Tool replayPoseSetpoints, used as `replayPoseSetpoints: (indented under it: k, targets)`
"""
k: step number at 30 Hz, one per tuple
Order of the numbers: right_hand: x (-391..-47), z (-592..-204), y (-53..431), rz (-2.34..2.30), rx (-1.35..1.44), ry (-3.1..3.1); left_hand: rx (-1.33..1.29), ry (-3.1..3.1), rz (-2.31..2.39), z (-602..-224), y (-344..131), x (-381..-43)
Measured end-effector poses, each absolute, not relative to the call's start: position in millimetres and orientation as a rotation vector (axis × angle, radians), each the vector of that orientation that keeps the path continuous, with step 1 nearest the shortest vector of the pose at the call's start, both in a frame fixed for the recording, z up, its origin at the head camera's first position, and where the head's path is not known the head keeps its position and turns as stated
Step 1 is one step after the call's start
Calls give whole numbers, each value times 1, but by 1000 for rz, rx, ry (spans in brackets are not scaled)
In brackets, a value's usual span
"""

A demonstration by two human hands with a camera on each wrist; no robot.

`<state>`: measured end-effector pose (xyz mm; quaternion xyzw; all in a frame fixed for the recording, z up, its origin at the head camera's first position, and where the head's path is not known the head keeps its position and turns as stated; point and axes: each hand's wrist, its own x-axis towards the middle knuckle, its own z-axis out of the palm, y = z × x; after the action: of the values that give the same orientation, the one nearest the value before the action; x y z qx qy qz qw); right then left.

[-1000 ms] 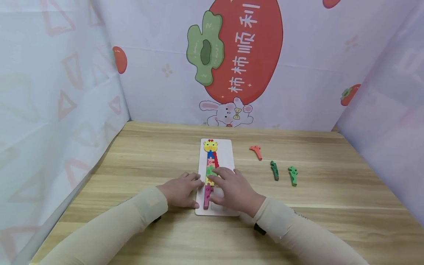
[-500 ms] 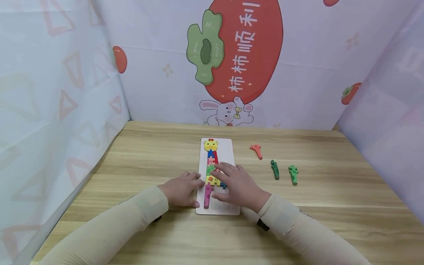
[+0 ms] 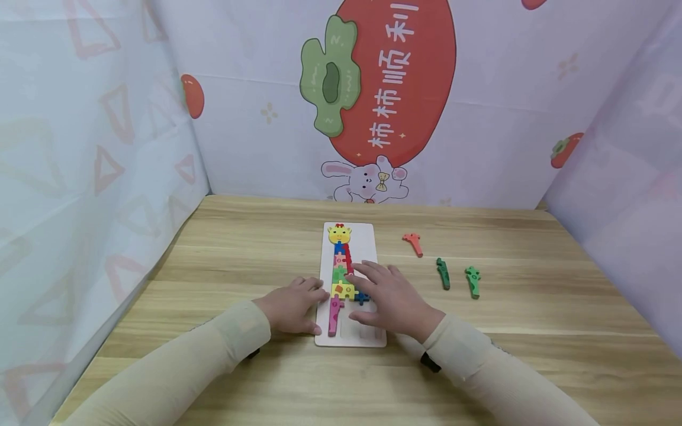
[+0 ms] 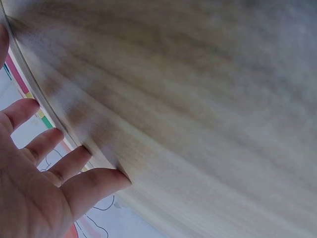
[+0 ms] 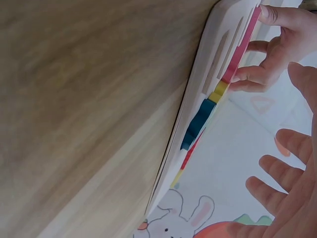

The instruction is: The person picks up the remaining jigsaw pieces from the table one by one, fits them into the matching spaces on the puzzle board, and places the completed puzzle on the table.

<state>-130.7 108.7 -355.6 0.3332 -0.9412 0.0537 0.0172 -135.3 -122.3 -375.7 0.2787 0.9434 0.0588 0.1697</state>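
A white puzzle board [image 3: 363, 241] lies on the table with a giraffe partly laid out in it. A yellow giraffe head [image 3: 339, 234] tops the column of coloured neck pieces. Lower down sit a yellow body piece [image 3: 343, 290], a dark blue piece [image 3: 363, 297] and a magenta leg piece [image 3: 333, 316]. At the board's left edge rests my left hand [image 3: 293, 305], fingers spread and relaxed, fingertips at the rim. My right hand [image 3: 395, 299] hovers over the board's right side, its fingers loosely spread and holding nothing; it hides part of the board.
To the right of the board lie three loose pieces: an orange-red one [image 3: 413, 244], a dark green one [image 3: 443, 274] and a light green one [image 3: 473, 282]. A printed cloth [image 3: 256, 148] stands behind the wooden table [image 3: 250, 236], with more cloth at both sides.
My right hand has drawn to the right and away from the giraffe pieces, uncovering the yellow body piece and the dark blue piece. My left hand has stayed put.
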Motion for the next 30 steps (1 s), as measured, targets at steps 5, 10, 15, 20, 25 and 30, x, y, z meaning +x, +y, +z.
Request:
replayPoseSetpoints:
  k: [5, 10, 15, 20, 25, 30]
  targets:
    - [-132, -358, 114, 155, 1022, -2899, 794, 2683, 152, -378, -122, -136]
    - [-133, -359, 117, 154, 1010, -2899, 794, 2686, 153, -379, -123, -137]
    - [-133, -359, 121, 114, 966, -2915, 789, 2684, 151, -378, -122, -136]
    - [-134, -359, 126, 89, 939, -2902, 778, 2682, 155, -377, -121, -135]
    - [-135, -361, 132, 121, 940, -2876, 775, 2683, 161, -377, -121, -135]
    - [-136, -362, 138, 129, 938, -2856, 783, 2687, 161, -378, -121, -134]
